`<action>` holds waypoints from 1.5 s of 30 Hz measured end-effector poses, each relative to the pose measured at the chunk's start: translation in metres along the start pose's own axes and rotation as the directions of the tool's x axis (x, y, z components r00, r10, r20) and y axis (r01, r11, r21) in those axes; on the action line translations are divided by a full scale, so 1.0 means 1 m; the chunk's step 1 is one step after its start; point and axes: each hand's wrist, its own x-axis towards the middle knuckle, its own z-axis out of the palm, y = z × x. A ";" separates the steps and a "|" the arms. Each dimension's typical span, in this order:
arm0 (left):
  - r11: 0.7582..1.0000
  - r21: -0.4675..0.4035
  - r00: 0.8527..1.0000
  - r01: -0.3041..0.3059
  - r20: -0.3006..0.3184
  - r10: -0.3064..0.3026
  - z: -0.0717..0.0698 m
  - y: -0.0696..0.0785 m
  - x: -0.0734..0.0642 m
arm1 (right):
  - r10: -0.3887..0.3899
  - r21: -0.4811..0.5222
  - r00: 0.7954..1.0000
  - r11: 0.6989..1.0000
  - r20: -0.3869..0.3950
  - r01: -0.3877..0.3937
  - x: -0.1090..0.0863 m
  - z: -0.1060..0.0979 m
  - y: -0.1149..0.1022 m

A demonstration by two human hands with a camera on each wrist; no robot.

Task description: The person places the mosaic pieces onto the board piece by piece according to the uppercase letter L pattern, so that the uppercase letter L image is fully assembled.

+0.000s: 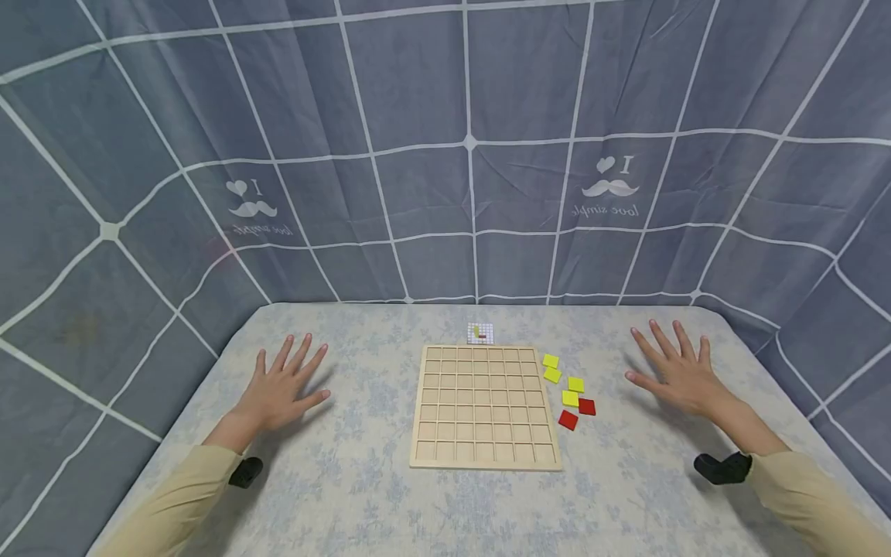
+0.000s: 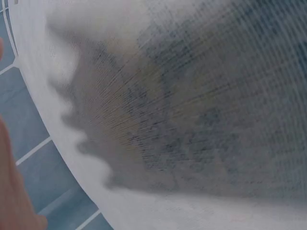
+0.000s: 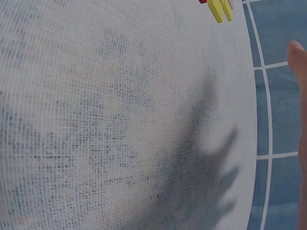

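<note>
My left hand point(image 1: 284, 389) and right hand point(image 1: 677, 377): apart, fingers spread
Left: near left edge of floral-cloth tabletop point(image 1: 348, 495); right: near red and yellow square tiles point(image 1: 587, 407).

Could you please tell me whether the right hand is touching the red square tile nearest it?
Apart. The head view plainly shows a stretch of blue-and-white patterned tablecloth between the right hand and that red square tile.

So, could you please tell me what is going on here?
A person's left hand and right hand hover above a blue-and-white patterned tablecloth, holding nothing. Between them lies a square, pale wooden grid board with no tiles in it. Four square yellow tiles and two square red tiles lie to its right; a small printed grid card lies at its far edge.
</note>
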 end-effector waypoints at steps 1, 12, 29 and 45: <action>1.000 0.001 1.000 -0.003 0.001 0.003 0.000 0.000 0.000 | -0.004 -0.005 1.000 1.000 -0.007 0.004 0.000 0.001 0.000; 0.995 -0.038 0.994 -0.089 -0.074 0.086 0.001 0.011 0.003 | -0.111 -0.061 0.980 0.993 -0.165 0.102 0.008 0.006 -0.004; 0.967 -0.029 0.963 -0.252 -0.102 0.248 0.001 0.071 0.022 | -0.196 0.023 0.922 0.976 -0.333 0.216 0.022 0.019 -0.036; 0.919 -0.216 0.921 -0.330 0.140 0.364 0.011 0.119 0.028 | -0.015 0.315 1.000 0.949 0.010 0.011 0.030 0.032 -0.054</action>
